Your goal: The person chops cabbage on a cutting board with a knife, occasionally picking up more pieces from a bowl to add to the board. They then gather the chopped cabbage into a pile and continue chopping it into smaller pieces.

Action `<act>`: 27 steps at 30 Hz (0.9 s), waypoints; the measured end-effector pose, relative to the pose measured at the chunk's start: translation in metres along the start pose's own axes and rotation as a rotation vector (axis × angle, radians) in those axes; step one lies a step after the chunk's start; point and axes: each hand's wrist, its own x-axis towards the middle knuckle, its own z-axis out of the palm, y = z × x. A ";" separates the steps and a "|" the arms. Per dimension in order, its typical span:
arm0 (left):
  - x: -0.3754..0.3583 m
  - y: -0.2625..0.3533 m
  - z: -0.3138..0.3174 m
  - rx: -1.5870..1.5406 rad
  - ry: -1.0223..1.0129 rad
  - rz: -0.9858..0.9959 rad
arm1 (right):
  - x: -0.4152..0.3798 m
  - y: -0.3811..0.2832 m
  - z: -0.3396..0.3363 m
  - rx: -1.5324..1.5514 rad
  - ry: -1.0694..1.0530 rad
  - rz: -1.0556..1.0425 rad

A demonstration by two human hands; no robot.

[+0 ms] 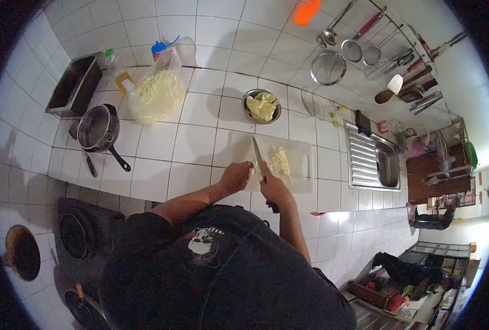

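Chopping pale vegetable on a white cutting board [302,181] set on the tiled counter [162,148], a person wearing a dark shirt works at a kitchen worktop: the right hand [275,190] is wrapped around the handle of a long knife [259,158], blade pointing away toward the far wall, while the left hand [236,176] is curled, knuckles up, at the board's left edge just beside the blade; whether it pins a piece of food beneath cannot be told from this view. A small heap of chopped pieces [280,160] lies on the board just right of the blade. Farther back stands a metal bowl [261,106] of light-coloured leaves, and to the far left a clear bag of shredded vegetable [155,93], with a lidded saucepan [97,127] and a dark tray [73,85] beyond it. A steel sink [377,162] lies to the right; utensils hang on the wall above it. The chief hazard appears to be the closeness of the left fingers to the edge, where a slip or a hurried stroke could nick them. The board also sits near the counter's near edge, so hard pressure might shift it, and chopped pieces could scatter toward the sink.
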 end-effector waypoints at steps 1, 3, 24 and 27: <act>-0.001 -0.004 0.003 0.003 0.014 0.049 | 0.009 0.011 0.009 -0.005 0.000 0.004; -0.002 -0.013 0.009 0.011 0.034 0.072 | 0.042 0.044 0.042 -0.138 0.211 -0.179; 0.002 -0.014 0.003 -0.142 -0.044 -0.055 | 0.052 0.031 0.051 -0.005 0.172 -0.094; 0.003 -0.006 -0.002 -0.014 0.030 -0.002 | 0.049 0.031 0.044 -0.039 0.122 -0.111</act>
